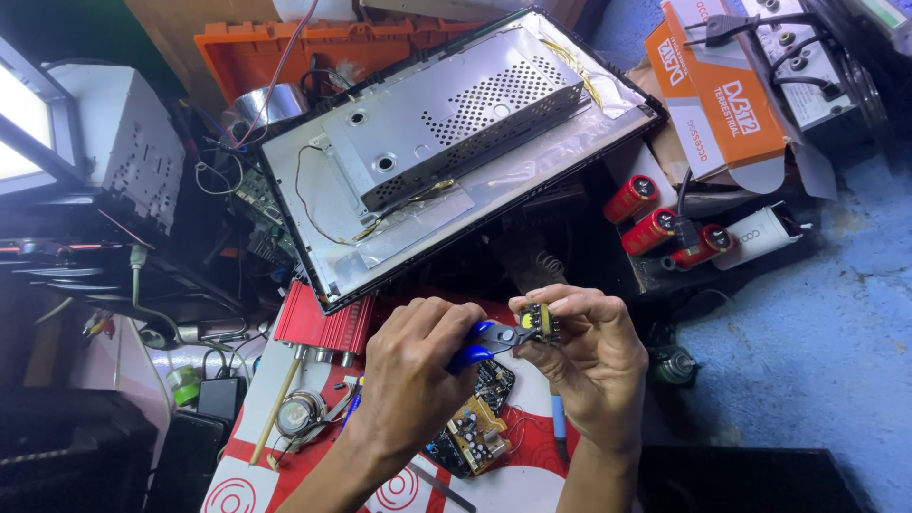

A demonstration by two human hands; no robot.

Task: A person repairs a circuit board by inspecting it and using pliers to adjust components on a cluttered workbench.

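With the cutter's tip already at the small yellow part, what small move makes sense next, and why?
Probably squeeze the blue-handled cutter gently: the left hand has its tip against the small yellow part, which the right hand pinches steady above the circuit board.

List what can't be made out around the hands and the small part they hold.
Head view only:
- Small yellow component: mostly wrapped by the right hand; its underside is hidden.
- Blue-handled cutters: handles buried in the left hand; the tips are too small to tell whether they grip or cut.
- Circuit board: partly covered by both wrists.
- Monitor: cut off by the left edge.
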